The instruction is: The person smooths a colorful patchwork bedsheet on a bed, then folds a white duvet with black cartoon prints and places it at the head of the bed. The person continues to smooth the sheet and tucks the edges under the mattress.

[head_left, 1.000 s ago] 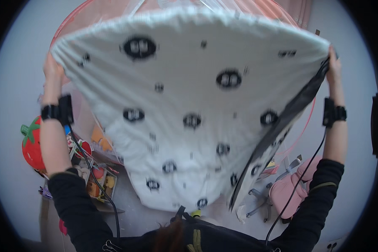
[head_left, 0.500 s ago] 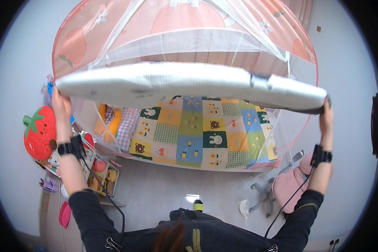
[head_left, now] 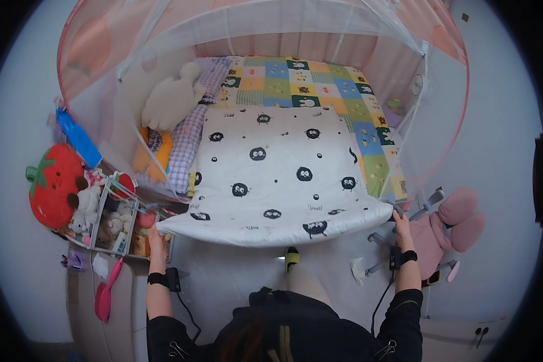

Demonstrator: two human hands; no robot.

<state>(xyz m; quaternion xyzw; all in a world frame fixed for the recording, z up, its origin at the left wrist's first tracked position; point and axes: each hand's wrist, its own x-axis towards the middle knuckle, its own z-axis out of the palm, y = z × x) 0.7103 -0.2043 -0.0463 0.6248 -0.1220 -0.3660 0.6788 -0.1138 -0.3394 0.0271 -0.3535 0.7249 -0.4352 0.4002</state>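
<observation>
Flat blue rectangular pkg (head_left: 78, 139) leaning at bed's left edge above red strawberry plush (head_left: 53, 186), small colourful boxes (head_left: 140, 241) in wire basket (head_left: 105, 199) below, no screens or signs visible

A white quilt (head_left: 277, 175) with black fuzzy spots lies over a multicoloured checked sheet (head_left: 320, 84), under pink netting (head_left: 90, 48).
</observation>
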